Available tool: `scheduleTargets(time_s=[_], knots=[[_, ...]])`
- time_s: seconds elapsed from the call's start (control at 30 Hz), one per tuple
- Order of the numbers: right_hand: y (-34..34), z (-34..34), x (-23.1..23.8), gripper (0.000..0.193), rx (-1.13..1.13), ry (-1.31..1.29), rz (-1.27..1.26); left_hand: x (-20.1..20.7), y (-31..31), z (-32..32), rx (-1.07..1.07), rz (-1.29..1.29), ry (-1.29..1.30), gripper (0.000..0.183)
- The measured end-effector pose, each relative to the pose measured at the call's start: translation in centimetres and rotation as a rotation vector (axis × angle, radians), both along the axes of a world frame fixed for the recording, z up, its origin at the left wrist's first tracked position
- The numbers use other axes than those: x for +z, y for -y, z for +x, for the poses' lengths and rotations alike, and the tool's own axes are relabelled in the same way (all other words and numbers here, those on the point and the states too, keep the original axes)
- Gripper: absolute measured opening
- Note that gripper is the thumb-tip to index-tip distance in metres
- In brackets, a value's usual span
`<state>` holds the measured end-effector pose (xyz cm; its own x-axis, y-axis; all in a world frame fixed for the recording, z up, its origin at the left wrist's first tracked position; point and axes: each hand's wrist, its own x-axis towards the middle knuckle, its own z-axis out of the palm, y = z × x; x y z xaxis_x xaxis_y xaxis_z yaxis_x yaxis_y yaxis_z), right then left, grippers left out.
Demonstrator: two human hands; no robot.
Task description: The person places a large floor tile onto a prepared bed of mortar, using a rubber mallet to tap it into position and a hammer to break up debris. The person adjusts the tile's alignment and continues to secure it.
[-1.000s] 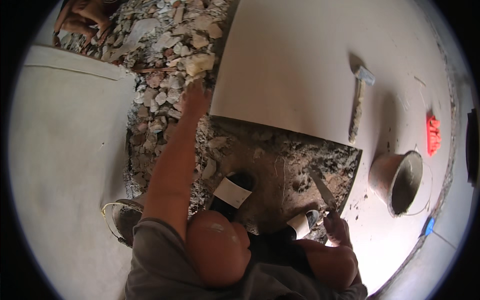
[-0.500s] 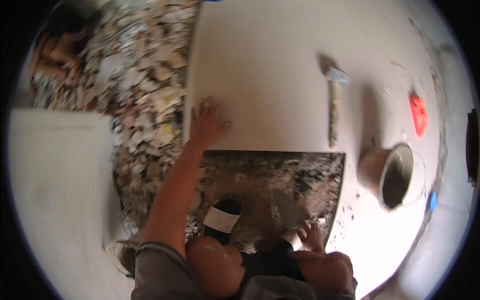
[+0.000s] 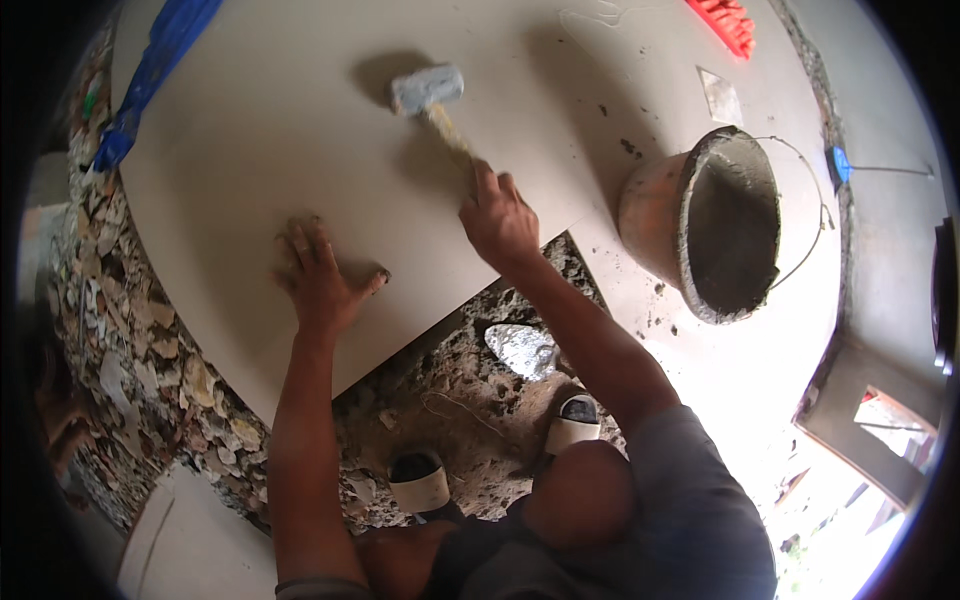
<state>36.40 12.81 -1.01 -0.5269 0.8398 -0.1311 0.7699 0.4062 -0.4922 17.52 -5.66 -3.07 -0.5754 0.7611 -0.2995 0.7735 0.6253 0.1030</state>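
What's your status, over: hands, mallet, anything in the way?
Right hand gripping mallet by its handle. Left hand spread over large pale tile. Mortar-smeared bucket off to the right, seemingly not in the way.

Wall (image 3: pixel 892 265), pale grey, curves down right of frame; rough gritty strip (image 3: pixel 828 100) along its foot; floor (image 3: pixel 745 385) pale, bleached by glare at lower right; bright opening (image 3: pixel 840 535) at lower right corner; broken rubble (image 3: pixel 150 345) at left; bare brown ground (image 3: pixel 455 425) at lower centre, uneven
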Motion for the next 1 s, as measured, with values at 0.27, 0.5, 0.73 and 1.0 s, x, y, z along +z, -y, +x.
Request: scheduleTargets(time_s=[0.27, 0.5, 0.73, 1.0], knots=[[4.9, 10.1, 6.1, 0.033, 0.227, -0.218, -0.345, -1.2, -2.2, -0.5, 0.044, 0.002, 0.0, 0.13], [5.1, 10.3, 4.7, 0.031, 0.171, -0.013, -0.368, -2.4, -1.3, -0.4, 0.029, 0.121, -0.025, 0.134], [4.4, 9.6, 5.2, 0.029, 0.122, -0.091, -0.333, -1.5, -1.7, -0.2, 0.062, 0.05, 0.01, 0.133], [2.6, 8.5, 5.3, 0.036, 0.061, -0.044, -0.446, -0.9, -2.0, -0.1, 0.053, 0.087, 0.001, 0.133]])
